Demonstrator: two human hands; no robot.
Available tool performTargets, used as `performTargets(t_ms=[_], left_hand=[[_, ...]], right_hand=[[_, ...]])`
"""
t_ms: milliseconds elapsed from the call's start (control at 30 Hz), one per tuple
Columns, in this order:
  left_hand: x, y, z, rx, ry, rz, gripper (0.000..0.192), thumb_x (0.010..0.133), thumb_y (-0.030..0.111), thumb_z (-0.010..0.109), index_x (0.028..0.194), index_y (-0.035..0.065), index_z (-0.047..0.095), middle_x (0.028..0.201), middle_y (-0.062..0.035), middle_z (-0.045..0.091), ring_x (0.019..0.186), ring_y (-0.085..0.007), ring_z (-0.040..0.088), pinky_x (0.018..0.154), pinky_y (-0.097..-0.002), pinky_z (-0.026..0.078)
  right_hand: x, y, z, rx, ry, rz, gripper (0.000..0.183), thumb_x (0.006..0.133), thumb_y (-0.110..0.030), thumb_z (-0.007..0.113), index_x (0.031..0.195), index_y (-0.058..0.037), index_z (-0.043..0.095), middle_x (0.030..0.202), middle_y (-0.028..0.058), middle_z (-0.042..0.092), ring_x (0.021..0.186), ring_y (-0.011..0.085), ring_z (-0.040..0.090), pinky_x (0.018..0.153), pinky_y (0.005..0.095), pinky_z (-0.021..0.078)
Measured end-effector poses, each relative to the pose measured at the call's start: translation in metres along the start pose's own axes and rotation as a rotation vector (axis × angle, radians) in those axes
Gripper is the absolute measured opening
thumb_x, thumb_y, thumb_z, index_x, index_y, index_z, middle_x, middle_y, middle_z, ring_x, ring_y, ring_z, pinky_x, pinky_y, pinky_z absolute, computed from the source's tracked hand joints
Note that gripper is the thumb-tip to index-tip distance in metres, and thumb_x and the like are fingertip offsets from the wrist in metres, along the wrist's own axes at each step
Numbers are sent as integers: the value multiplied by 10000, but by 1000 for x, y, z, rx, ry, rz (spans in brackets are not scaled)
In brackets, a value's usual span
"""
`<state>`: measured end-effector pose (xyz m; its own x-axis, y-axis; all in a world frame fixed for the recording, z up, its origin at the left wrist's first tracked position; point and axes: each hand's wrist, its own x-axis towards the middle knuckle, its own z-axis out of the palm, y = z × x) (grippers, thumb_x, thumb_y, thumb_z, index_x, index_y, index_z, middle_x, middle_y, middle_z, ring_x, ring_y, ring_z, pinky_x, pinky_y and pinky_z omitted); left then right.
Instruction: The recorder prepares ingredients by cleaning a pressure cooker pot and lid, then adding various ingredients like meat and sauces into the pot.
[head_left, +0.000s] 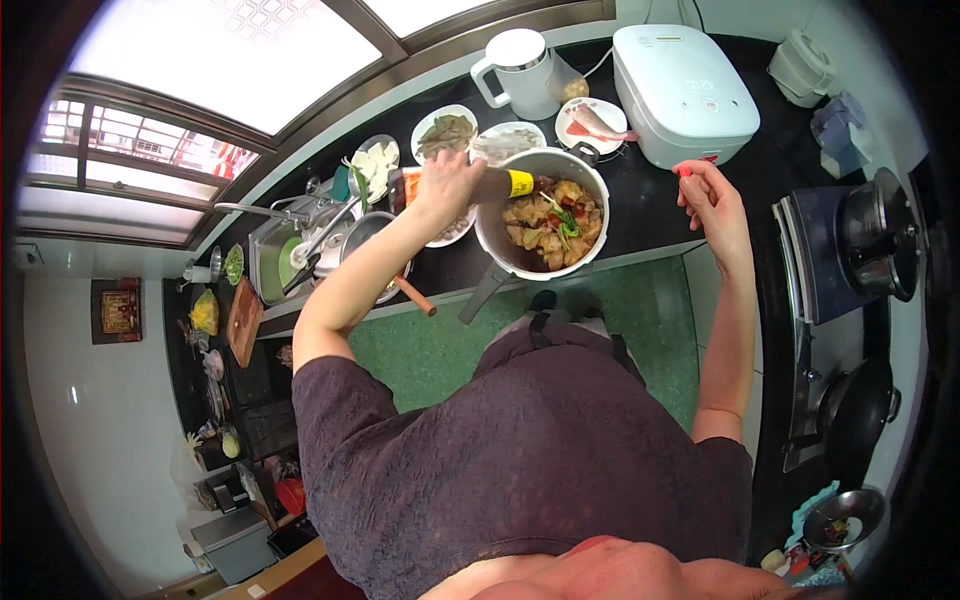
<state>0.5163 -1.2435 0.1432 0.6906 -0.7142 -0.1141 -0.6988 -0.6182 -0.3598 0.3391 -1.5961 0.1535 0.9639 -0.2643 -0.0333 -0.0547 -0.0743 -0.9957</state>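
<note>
My left hand grips a dark sauce bottle with a yellow neck band, laid over on its side. Its neck reaches over the rim of a metal pressure-cooker pot. Inside are browned meat pieces, green onion and dark red bits. Whether liquid is flowing from the bottle I cannot tell. Off to the right, my right hand pinches a small red cap between thumb and fingers, in front of a white rice cooker.
Behind the pot stand a plate with a fish, a white electric kettle and a plate of grey-brown food. A wooden-handled pan juts past the counter edge at left, near the sink. A black pot stands far right.
</note>
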Motion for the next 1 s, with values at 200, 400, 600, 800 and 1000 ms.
performTargets(t_ms=[200,400,600,800,1000], left_hand=[[-11,-8,43,37,8,-29,481,653,172,777,1078,136,553,988,-91,602,950,-306,604,704,-422,500],[-29,3,20,-46,45,-68,528,634,199,802,1094,143,548,1006,-82,596,973,-303,595,730,-423,503],[-25,32,54,-61,-31,-1,662,583,228,833,1170,163,534,1055,-83,583,1012,-301,595,770,-420,521],[-44,44,33,-242,-31,-32,746,534,256,857,1196,153,530,1056,-91,588,988,-317,602,780,-433,528],[-67,39,53,-728,-58,-195,735,566,303,829,1224,142,543,1037,-129,660,966,-309,653,815,-409,521]], right_hand=[[13,4,8,18,-34,13,237,951,-274,601,1095,-92,647,732,-42,557,642,19,465,528,170,367],[16,3,17,21,-63,8,241,950,-283,604,1097,-96,649,732,-47,555,632,18,457,529,173,364],[20,-7,21,1,-74,-17,231,954,-272,602,1097,-97,650,733,-48,551,633,15,457,528,174,361],[17,1,10,30,-6,-10,230,953,-257,602,1103,-88,647,748,-36,560,637,18,466,531,174,380],[12,13,23,-118,-115,23,192,901,-212,660,1070,-122,655,731,-61,512,630,27,465,518,186,390]])
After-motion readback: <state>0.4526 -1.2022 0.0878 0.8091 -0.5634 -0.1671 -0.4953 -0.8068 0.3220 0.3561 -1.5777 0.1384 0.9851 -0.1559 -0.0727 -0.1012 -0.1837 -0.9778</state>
